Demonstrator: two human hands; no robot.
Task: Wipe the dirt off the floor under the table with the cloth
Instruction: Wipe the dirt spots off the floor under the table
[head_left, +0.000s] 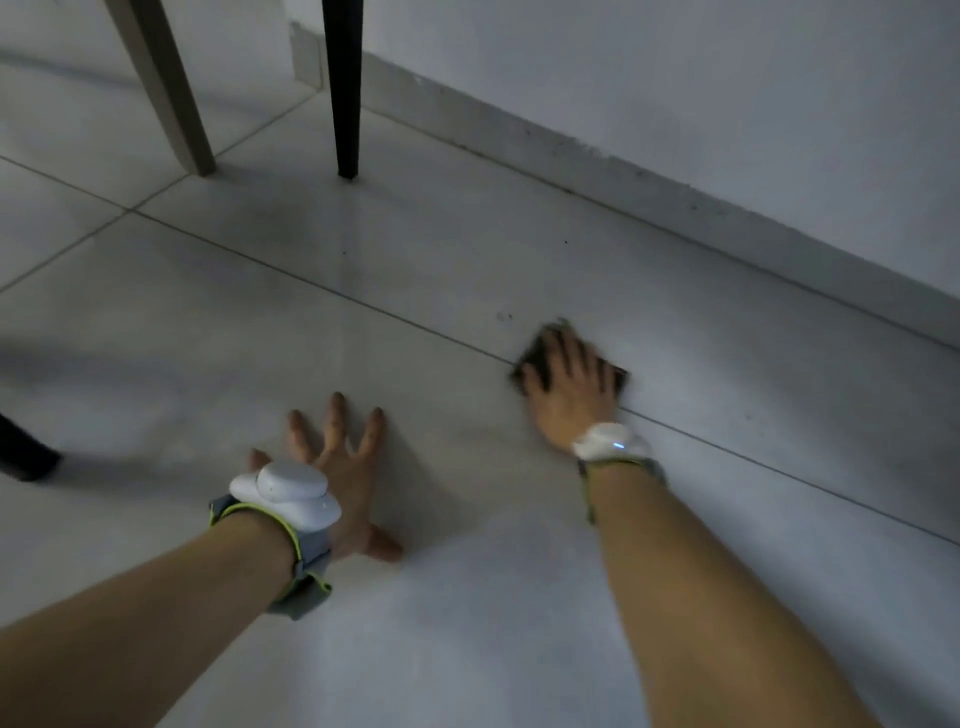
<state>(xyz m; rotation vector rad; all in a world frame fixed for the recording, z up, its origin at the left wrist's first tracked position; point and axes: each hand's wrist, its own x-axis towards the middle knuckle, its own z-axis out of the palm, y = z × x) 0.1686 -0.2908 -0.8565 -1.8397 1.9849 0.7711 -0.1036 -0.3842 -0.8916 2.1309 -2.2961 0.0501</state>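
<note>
R hand (569, 387): flat, palm down on the cloth, fingers straight and spread; presses on it, no curl round it.
Cloth (534, 357): dark, small, folded or bunched (can't tell which), on the floor under R hand; edges show past the fingertips and at the little-finger side. Lies right on a grout line, between the person and the skirting.
L hand (337, 467): flat on bare tile, fingers splayed wide, thumb out to the side; holds nothing. Well apart from the cloth, nearer the camera.
Floor (467, 260): pale glossy tiles w/ thin dark grout lines.
Dirt specks (504, 316): a few dark bits just beyond the cloth, on its far-left side; more tiny spots scattered toward the skirting.
Skirting (675, 192): grey strip along the wall base, upper edge rough and speckled.
Wall (675, 78): plain, light.
Black leg (344, 88): thin, tapered, foot on the tile near the skirting, far-left of the cloth.
Beige leg (166, 88): wider, slanted, just left of the black one.
Dark leg (23, 452): at the left edge, blurred.
L wrist unit (285, 491): white pod on grey strap w/ yellow-green trim.
R wrist unit (610, 441): same type, small blue light on.
</note>
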